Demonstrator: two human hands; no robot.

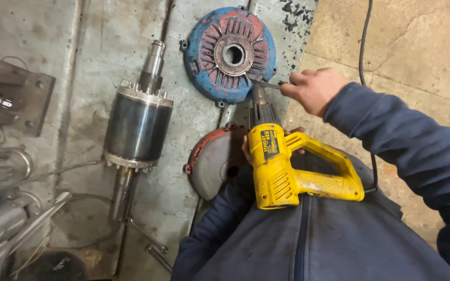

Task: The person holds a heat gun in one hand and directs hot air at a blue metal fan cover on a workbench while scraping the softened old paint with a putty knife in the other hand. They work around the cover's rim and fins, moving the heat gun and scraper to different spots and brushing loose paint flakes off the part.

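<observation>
My right hand is closed on a thin metal pick. The pick's tip touches the lower rim of a round blue and red motor end cover lying flat on the metal bench. My left hand grips a yellow heat gun from behind, so only its fingertips show. The gun's nozzle points at the same lower rim of the blue cover, right beside the pick.
A motor rotor with its shaft lies left of the cover. A second, rust-red and grey end cover sits beside the heat gun. Metal cylinders and a steel plate crowd the left. A black cable runs over the concrete floor.
</observation>
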